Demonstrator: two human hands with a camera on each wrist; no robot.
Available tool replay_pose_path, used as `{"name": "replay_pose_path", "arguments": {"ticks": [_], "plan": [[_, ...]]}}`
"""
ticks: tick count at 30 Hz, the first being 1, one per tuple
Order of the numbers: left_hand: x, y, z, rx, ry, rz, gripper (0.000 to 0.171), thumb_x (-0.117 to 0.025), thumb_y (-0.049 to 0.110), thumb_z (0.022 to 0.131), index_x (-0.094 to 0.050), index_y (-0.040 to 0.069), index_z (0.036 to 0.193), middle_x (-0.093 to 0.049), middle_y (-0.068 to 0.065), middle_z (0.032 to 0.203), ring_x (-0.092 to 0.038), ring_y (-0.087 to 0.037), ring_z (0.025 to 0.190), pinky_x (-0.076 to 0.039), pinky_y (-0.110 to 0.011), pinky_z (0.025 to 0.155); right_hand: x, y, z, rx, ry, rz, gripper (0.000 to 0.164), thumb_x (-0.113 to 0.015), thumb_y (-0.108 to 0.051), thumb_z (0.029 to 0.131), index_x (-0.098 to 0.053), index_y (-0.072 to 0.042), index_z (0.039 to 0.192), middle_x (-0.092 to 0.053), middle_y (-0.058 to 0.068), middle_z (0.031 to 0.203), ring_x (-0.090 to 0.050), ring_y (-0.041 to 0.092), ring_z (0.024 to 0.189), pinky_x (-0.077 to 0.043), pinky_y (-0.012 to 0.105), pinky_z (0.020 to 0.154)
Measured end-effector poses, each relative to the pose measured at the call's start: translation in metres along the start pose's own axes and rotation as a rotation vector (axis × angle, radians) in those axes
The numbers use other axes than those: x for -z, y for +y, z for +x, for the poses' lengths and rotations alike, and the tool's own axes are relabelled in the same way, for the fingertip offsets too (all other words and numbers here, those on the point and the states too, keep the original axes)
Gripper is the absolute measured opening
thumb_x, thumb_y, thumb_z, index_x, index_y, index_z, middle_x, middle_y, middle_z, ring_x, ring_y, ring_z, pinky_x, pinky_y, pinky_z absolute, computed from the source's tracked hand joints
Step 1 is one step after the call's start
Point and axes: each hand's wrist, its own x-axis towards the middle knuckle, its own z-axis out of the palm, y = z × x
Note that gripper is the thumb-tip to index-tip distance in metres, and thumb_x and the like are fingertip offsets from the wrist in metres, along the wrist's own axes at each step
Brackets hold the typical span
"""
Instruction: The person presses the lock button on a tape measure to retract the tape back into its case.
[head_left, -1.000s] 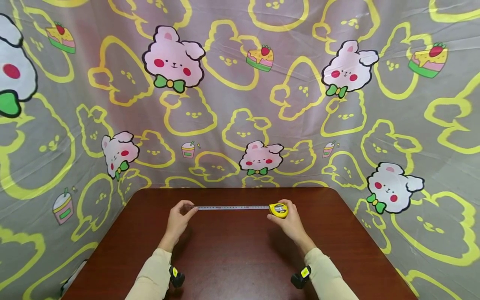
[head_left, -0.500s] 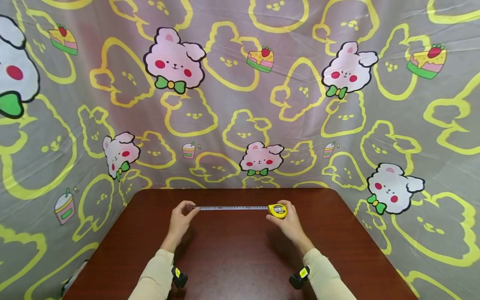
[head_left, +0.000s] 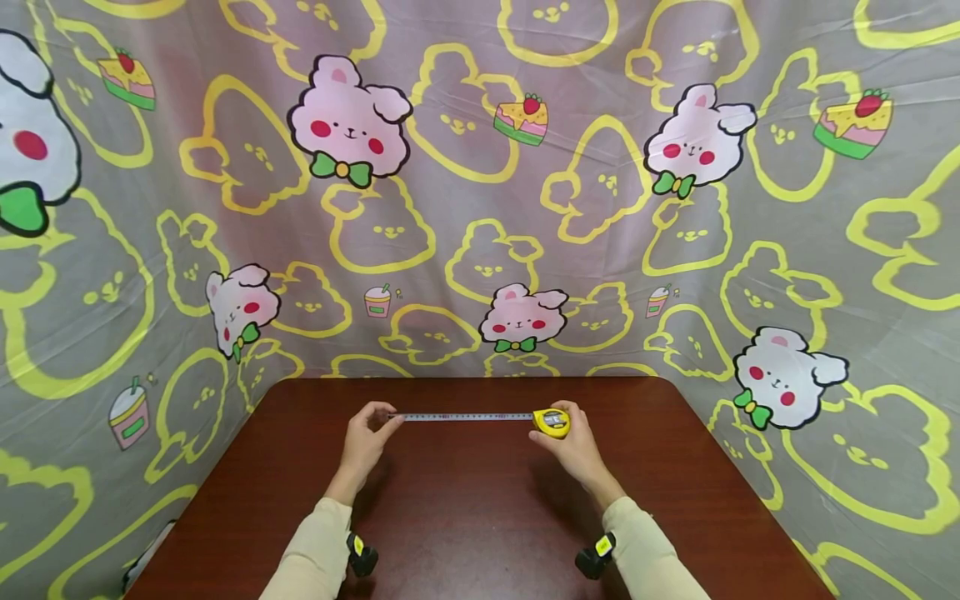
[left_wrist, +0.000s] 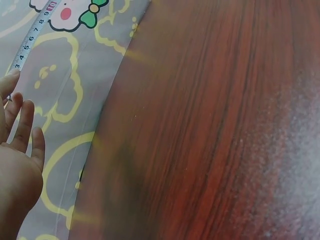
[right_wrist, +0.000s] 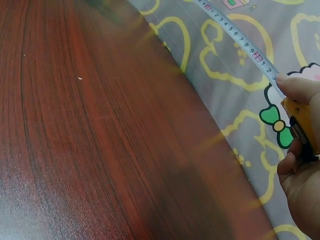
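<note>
Left hand (head_left: 366, 437) pinches the end of the thin white numbered metal tape (head_left: 468, 417), right hand (head_left: 579, 446) grips its rounded yellow plastic case (head_left: 552, 422), and I should hold both level above the reddish-brown wood-grain desk (head_left: 472, 500).

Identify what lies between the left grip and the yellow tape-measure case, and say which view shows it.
Only the extended measuring blade lies there, running straight from the left grip to the yellow case; the head view shows the whole stretch.
</note>
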Motion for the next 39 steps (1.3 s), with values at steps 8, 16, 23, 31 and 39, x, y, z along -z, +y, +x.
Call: {"name": "replay_pose_path", "arguments": {"ticks": [8, 16, 23, 31, 39], "plan": [[-0.004, -0.001, -0.001, -0.021, 0.000, 0.018, 0.020, -0.078, -0.002, 0.090, -0.067, -0.011, 0.104, -0.065, -0.020, 0.094, -0.058, -0.019, 0.086, -0.047, -0.029, 0.078, -0.005, -0.002, -0.001, 0.008, 0.002, 0.006, 0.070, -0.090, -0.020, 0.082, -0.048, -0.004, 0.135, -0.047, 0.015, 0.123, -0.054, 0.032, 0.109, -0.052, 0.038, 0.090], [-0.006, 0.001, -0.001, -0.037, -0.008, 0.008, 0.020, -0.077, -0.004, 0.090, -0.066, -0.013, 0.105, -0.065, -0.021, 0.093, -0.057, -0.022, 0.085, -0.047, -0.030, 0.077, -0.011, -0.001, -0.001, 0.009, 0.003, 0.010, 0.067, -0.091, -0.019, 0.081, -0.049, -0.008, 0.132, -0.048, 0.014, 0.121, -0.055, 0.030, 0.106, -0.051, 0.034, 0.087], [-0.009, 0.000, 0.000, -0.040, -0.020, 0.003, 0.021, -0.077, -0.005, 0.090, -0.065, -0.014, 0.105, -0.065, -0.021, 0.093, -0.057, -0.020, 0.084, -0.047, -0.029, 0.076, -0.015, -0.001, -0.001, 0.003, -0.001, 0.032, 0.068, -0.091, -0.021, 0.081, -0.049, -0.008, 0.132, -0.048, 0.014, 0.121, -0.055, 0.030, 0.107, -0.052, 0.036, 0.088], [-0.014, -0.032, 0.007, -0.034, 0.004, -0.009, 0.019, -0.079, -0.004, 0.089, -0.068, -0.010, 0.103, -0.065, -0.022, 0.091, -0.057, -0.021, 0.083, -0.047, -0.030, 0.075, -0.021, -0.002, -0.002, -0.005, -0.010, 0.042, 0.068, -0.091, -0.021, 0.082, -0.048, -0.008, 0.133, -0.047, 0.014, 0.122, -0.055, 0.031, 0.109, -0.052, 0.036, 0.089], [-0.018, -0.046, 0.011, -0.016, -0.008, -0.023, 0.020, -0.082, 0.003, 0.089, -0.069, -0.004, 0.103, -0.065, -0.012, 0.091, -0.057, -0.018, 0.085, -0.045, -0.026, 0.076, -0.026, -0.007, -0.001, 0.007, -0.016, 0.051, 0.068, -0.091, -0.020, 0.081, -0.048, -0.008, 0.132, -0.047, 0.014, 0.121, -0.056, 0.030, 0.107, -0.053, 0.035, 0.087]]}}
